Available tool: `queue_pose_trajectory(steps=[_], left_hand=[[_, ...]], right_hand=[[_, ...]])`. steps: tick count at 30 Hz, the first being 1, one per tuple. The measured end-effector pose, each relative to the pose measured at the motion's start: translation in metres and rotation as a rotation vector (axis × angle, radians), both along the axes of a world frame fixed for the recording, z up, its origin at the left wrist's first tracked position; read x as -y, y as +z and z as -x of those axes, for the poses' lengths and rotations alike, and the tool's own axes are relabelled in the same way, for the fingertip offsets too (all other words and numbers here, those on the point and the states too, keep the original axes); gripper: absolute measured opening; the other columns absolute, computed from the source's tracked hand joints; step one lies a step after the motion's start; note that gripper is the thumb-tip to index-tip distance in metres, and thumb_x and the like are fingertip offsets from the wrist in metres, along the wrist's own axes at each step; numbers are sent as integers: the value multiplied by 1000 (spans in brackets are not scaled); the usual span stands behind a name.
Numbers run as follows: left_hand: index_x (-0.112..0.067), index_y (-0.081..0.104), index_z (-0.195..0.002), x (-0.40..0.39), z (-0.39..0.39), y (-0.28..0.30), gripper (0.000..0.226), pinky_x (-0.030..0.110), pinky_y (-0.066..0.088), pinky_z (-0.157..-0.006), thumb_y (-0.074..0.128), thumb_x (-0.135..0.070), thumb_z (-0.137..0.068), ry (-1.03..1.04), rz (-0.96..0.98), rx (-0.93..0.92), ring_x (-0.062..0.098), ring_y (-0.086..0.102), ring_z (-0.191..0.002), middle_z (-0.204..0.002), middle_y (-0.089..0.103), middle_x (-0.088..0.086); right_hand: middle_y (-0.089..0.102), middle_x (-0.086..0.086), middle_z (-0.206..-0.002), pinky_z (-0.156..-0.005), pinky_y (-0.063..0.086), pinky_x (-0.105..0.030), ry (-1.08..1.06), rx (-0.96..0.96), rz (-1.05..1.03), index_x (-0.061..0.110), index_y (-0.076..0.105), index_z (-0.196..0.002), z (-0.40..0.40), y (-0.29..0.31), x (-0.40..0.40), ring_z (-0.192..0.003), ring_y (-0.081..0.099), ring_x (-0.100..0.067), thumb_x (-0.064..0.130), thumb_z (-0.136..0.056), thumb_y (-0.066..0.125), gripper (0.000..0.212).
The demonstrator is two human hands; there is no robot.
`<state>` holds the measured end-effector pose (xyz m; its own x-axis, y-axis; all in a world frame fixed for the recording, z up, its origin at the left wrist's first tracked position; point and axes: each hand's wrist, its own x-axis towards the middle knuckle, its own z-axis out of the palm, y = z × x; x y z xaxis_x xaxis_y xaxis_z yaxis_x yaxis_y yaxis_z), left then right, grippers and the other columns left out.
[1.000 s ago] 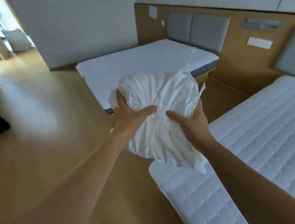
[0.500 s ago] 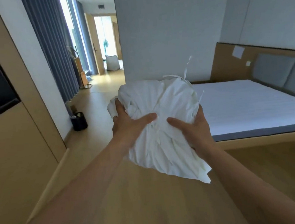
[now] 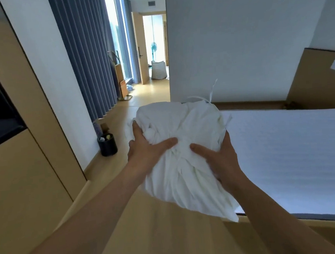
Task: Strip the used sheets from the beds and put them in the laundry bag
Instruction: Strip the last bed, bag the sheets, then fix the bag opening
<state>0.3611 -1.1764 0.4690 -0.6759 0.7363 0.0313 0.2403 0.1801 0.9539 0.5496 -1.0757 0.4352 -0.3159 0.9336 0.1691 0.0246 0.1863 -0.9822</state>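
A bundled white sheet (image 3: 186,145) is held in front of me at chest height, crumpled into a ball with thin ties sticking up from its top. My left hand (image 3: 146,148) grips its left side, thumb pressed into the folds. My right hand (image 3: 219,158) grips its right side from below. A stripped bed (image 3: 289,157) with a bare white mattress lies to the right. Far down the hallway a white laundry bag (image 3: 158,70) stands on the floor by the doorway.
Wooden floor (image 3: 150,94) runs ahead to the hallway. A small black bin (image 3: 107,144) stands at the left wall under blue curtains (image 3: 85,59). Wooden cabinets (image 3: 14,159) line the left side. A grey partition wall (image 3: 236,41) stands behind the bed.
The view has swung left from the two beds toward the hallway and moved forward. The sheet bundle stays gripped in both hands the same way.
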Motion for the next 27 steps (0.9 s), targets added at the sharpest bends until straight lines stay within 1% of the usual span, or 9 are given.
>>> queue_pose_trajectory(steps=[6, 10, 14, 19, 21, 23, 24, 25, 27], left_hand=[[-55, -7, -155, -142, 85, -5, 156, 57, 39, -115, 82, -90, -31, 27, -4, -34, 28, 40, -143, -161, 29, -5], [-49, -9, -157, -258, 150, -5, 152, 57, 37, -116, 82, -84, -40, 11, -19, -82, 31, 38, -144, -163, 27, -2], [-48, -10, -157, -374, 202, 6, 149, 56, 36, -117, 81, -82, -45, -16, -11, -75, 34, 38, -145, -165, 26, 1], [-46, -10, -158, -501, 257, 28, 151, 54, 37, -117, 80, -82, -42, -33, -8, -64, 34, 40, -144, -164, 29, 4], [-48, -10, -158, -548, 286, 32, 153, 55, 38, -117, 79, -84, -39, -26, -20, -79, 34, 41, -143, -163, 30, 4], [-49, -9, -157, -597, 319, 33, 154, 55, 39, -116, 78, -86, -35, -23, -46, -94, 33, 42, -142, -163, 31, 3], [-49, -9, -157, -620, 336, 33, 154, 56, 39, -116, 78, -87, -35, -17, -57, -103, 33, 42, -143, -163, 29, 3], [-49, -9, -157, -645, 353, 33, 154, 56, 39, -116, 77, -87, -35, -6, -70, -110, 33, 40, -144, -164, 28, 3], [-47, -10, -158, -694, 389, 32, 154, 57, 37, -116, 77, -86, -37, 21, -90, -123, 34, 38, -145, -165, 26, 4]], right_hand=[[63, 20, -132, -107, 50, -51, 44, -58, 12, 51, 39, -143, 90, -13, -149, -123, 63, -17, 66, -51, 93, 108], [64, 20, -130, -105, 52, -51, 36, -86, -6, 53, 41, -141, 153, -18, -264, -121, 64, -17, 64, -50, 95, 106], [65, 21, -129, -104, 53, -51, 5, -80, -20, 55, 43, -139, 200, -2, -374, -121, 64, -18, 63, -50, 96, 104], [69, 16, -126, -101, 55, -50, -24, -73, -3, 49, 49, -138, 252, 22, -500, -116, 68, -19, 66, -48, 97, 104], [72, 14, -123, -98, 57, -49, -10, -94, 12, 46, 55, -135, 282, 27, -547, -112, 71, -19, 63, -48, 99, 99], [74, 13, -118, -94, 59, -47, 31, -127, 6, 43, 60, -129, 316, 28, -596, -108, 73, -17, 50, -55, 100, 85], [74, 14, -118, -93, 60, -47, 50, -152, -7, 41, 60, -129, 333, 29, -621, -107, 73, -16, 44, -58, 100, 82], [73, 15, -119, -94, 60, -47, 65, -171, -22, 41, 58, -130, 351, 30, -646, -108, 73, -15, 41, -58, 101, 84], [70, 15, -124, -96, 59, -48, 89, -186, -47, 42, 52, -136, 391, 29, -699, -112, 70, -17, 46, -55, 100, 94]])
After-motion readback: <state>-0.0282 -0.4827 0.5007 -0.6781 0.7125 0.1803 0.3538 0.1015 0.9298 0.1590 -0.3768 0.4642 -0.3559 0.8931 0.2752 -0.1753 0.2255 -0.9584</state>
